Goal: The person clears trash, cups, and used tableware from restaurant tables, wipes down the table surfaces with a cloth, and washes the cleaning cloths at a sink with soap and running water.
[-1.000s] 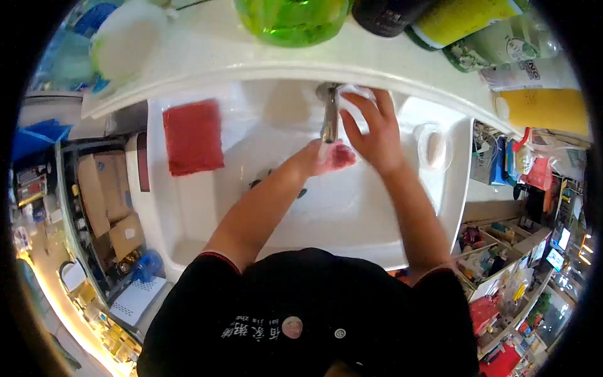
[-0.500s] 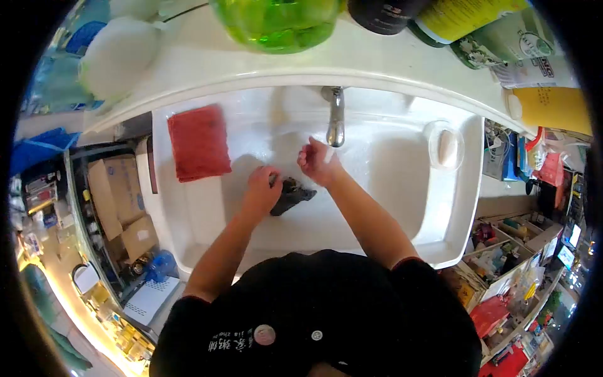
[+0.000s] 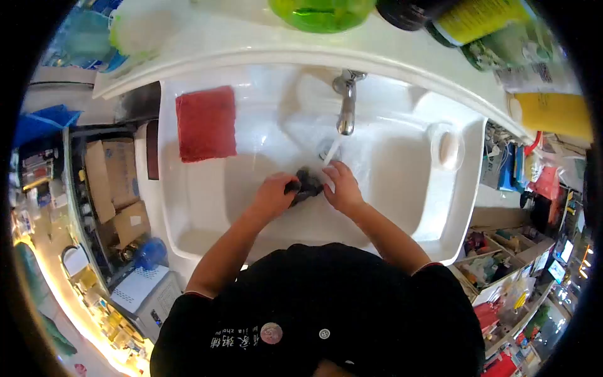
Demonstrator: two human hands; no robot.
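A dark, crumpled piece of wet cloth (image 3: pixel 308 187) is in the white sink (image 3: pixel 251 235), between my two hands. My left hand (image 3: pixel 274 195) has its fingers closed around the cloth's left side. At the right edge of the cloth is my right hand (image 3: pixel 343 187), thumb and fingers apart and curved, beside the running water. From the metal tap (image 3: pixel 347 110) a stream of water (image 3: pixel 332 151) falls slantwise towards my right fingertips. Part of the cloth is hidden by my left fingers.
A folded red cloth (image 3: pixel 207 124) lies at the sink's back left. Soap (image 3: pixel 449 149) sits in a clear dish on the right. Bottles, including one with green liquid (image 3: pixel 323 12), stand on the ledge behind. Cardboard boxes (image 3: pixel 116 179) are to the left.
Water now shows running from the tap. My left hand has carried the dark cloth right and slightly up; my right hand has come down from below the spout to the cloth's edge.
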